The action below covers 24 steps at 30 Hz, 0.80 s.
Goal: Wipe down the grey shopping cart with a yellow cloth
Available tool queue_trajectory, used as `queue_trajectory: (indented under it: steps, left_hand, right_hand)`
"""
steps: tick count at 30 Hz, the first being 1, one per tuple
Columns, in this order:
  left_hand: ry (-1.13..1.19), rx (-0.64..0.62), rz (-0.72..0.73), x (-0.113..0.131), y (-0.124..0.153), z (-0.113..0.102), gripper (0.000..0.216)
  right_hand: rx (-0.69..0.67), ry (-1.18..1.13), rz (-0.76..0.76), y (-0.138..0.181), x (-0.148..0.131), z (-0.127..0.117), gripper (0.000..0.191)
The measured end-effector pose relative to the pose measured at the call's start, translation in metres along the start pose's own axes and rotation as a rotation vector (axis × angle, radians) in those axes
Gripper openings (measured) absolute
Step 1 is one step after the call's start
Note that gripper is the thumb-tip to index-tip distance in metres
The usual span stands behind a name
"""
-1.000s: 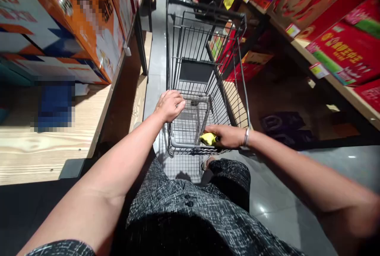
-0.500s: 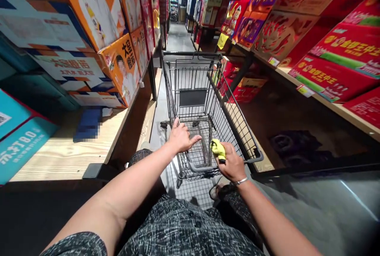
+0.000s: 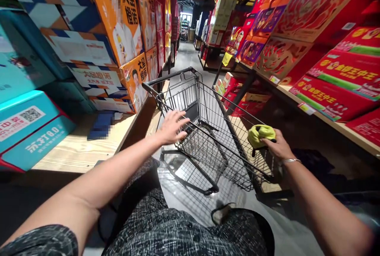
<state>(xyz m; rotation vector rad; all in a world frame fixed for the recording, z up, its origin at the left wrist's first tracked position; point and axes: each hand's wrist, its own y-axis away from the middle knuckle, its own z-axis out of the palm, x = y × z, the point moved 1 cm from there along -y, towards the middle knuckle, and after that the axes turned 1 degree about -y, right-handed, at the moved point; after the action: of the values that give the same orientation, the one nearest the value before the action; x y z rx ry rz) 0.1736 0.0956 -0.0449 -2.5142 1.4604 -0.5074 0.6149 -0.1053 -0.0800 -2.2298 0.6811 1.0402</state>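
A black wire shopping cart stands in the aisle in front of me, turned at an angle, its basket bare wire. My left hand is over the cart's near side rail with fingers spread; whether it touches the rail is unclear. In my right hand is a crumpled yellow-green cloth with black parts, held above the cart's right corner. A thin bracelet circles the right wrist.
Orange and white drink cartons are stacked on a wooden shelf at left, beside turquoise boxes. Red boxes fill the right shelf, with price tags along its edge. Grey floor runs down the aisle between them.
The cart has swung round from facing straight down the aisle to a slant. My right hand has moved right with the cloth; my left hand's fingers have spread. The view has tilted up.
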Motion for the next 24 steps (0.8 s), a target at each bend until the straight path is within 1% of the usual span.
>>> queue_trajectory:
  steps: [2, 3, 4, 6, 8, 10, 12, 15, 18, 20, 21, 22, 24]
  left_hand:
    - [-0.128, 0.143, -0.142, -0.035, 0.002, -0.030, 0.058]
    - [-0.180, 0.201, -0.189, -0.049, 0.003, -0.043, 0.058]
    - [-0.226, 0.232, -0.217, -0.061, 0.005, -0.054, 0.058]
    - [-0.277, 0.254, -0.255, -0.078, 0.011, -0.068, 0.056]
    - [-0.281, 0.206, -0.223, -0.084, 0.018, -0.072, 0.047]
    - [-0.257, 0.128, -0.125, -0.077, 0.028, -0.069, 0.039]
    - [-0.243, 0.090, -0.025, -0.060, 0.038, -0.064, 0.039]
    - [-0.263, 0.130, 0.021, -0.025, 0.052, -0.056, 0.044]
    - [-0.237, 0.130, 0.027, 0.006, 0.059, -0.053, 0.048]
    - [-0.192, 0.118, 0.015, 0.019, 0.060, -0.054, 0.050]
    - [-0.157, 0.111, 0.004, 0.023, 0.060, -0.055, 0.048]
    - [-0.115, 0.110, -0.019, 0.027, 0.059, -0.056, 0.046]
    - [-0.025, 0.125, -0.093, 0.030, 0.056, -0.059, 0.038]
  right_hand:
    - [-0.048, -0.166, -0.020, 0.002, -0.021, 0.026, 0.052]
    - [-0.078, -0.236, -0.041, 0.005, -0.032, 0.042, 0.058]
    - [-0.105, -0.292, -0.059, 0.009, -0.042, 0.058, 0.062]
    - [-0.141, -0.373, -0.070, 0.017, -0.059, 0.088, 0.065]
    - [-0.140, -0.454, -0.058, 0.021, -0.071, 0.111, 0.065]
    - [-0.122, -0.515, -0.051, 0.023, -0.081, 0.125, 0.063]
    - [-0.111, -0.540, -0.056, 0.025, -0.090, 0.132, 0.062]
    - [-0.172, -0.570, -0.058, 0.033, -0.107, 0.138, 0.065]
    - [-0.270, -0.667, -0.024, 0.050, -0.130, 0.146, 0.070]
    - [-0.318, -0.733, -0.020, 0.064, -0.148, 0.152, 0.071]
    - [-0.323, -0.744, -0.041, 0.072, -0.158, 0.155, 0.070]
    - [-0.304, -0.737, -0.085, 0.079, -0.169, 0.157, 0.068]
    - [-0.209, -0.670, -0.241, 0.096, -0.191, 0.158, 0.062]
